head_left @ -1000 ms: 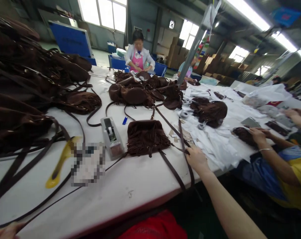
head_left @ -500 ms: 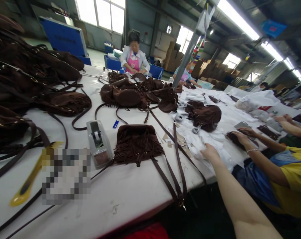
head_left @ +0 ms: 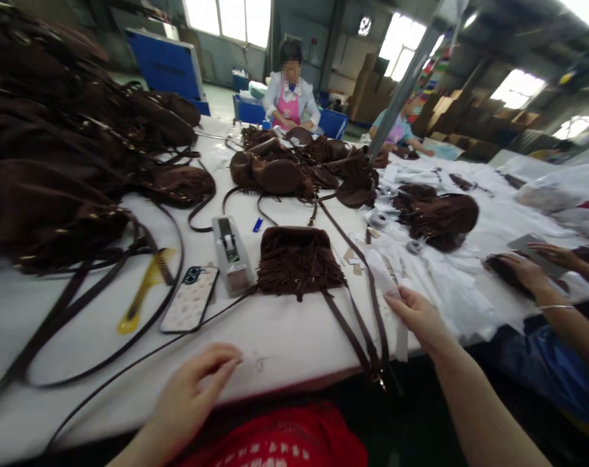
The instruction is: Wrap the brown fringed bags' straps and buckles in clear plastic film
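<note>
A brown fringed bag point(head_left: 299, 261) lies on the white table point(head_left: 285, 337) in front of me, its long straps point(head_left: 367, 331) trailing over the front edge. My right hand point(head_left: 421, 319) is at the right of the straps, fingers closed on a strip of white paper point(head_left: 390, 292) lifted from the white pile. My left hand point(head_left: 192, 395) hovers at the table's near edge with fingers loosely curled and nothing in it. A tape dispenser point(head_left: 230, 253) stands left of the bag.
A phone point(head_left: 190, 299) and yellow comb point(head_left: 141, 292) lie at the left. Brown bags are heaped at far left point(head_left: 56, 149) and mid-table point(head_left: 294, 168). White paper sheets point(head_left: 450, 279) cover the right. A co-worker's hands point(head_left: 523, 269) work at the right; two people sit at the far end.
My right hand has left the strap, reached into the white pile and come back holding a paper strip. My left hand has come into view at the near edge.
</note>
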A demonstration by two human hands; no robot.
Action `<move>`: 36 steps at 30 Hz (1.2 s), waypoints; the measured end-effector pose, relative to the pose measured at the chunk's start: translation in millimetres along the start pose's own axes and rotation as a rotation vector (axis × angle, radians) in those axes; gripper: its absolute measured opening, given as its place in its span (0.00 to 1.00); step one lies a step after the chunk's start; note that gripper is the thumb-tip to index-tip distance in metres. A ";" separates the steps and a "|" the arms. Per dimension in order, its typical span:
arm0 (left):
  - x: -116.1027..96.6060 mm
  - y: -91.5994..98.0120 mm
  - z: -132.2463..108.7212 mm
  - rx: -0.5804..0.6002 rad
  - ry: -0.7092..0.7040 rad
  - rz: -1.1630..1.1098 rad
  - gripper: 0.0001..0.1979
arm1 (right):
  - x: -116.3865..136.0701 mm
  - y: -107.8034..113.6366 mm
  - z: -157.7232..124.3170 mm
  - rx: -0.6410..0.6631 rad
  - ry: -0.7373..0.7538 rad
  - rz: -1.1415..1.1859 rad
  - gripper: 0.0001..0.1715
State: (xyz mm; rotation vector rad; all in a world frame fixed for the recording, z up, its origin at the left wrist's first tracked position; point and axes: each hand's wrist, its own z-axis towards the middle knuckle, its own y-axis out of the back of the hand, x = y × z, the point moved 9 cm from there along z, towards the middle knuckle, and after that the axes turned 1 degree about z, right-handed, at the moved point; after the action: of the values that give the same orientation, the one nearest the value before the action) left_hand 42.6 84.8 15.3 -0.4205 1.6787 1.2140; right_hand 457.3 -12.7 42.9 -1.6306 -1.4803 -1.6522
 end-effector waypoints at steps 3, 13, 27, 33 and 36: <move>-39.6 -74.1 17.5 0.320 0.004 -0.263 0.18 | 14.2 -103.8 -45.7 0.193 0.088 0.048 0.19; -10.1 -88.9 38.4 -0.084 0.274 -0.797 0.21 | -4.0 -190.1 -107.3 0.190 0.228 -0.260 0.17; -11.7 -87.3 25.1 0.149 0.336 -0.777 0.23 | 4.9 -224.6 -105.9 0.407 0.163 0.055 0.15; -11.9 -95.2 23.1 0.205 0.368 -0.839 0.20 | 8.6 -228.6 -107.7 0.275 0.136 0.091 0.15; -14.7 -101.7 21.0 0.265 0.332 -0.817 0.20 | 8.3 -223.2 -107.5 0.236 0.148 0.082 0.16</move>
State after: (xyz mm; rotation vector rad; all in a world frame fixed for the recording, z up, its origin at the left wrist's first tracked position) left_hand 134.3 54.5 -25.6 -1.0541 1.6430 0.3272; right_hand 216.0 -18.0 -13.3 -1.3925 -1.4529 -1.4590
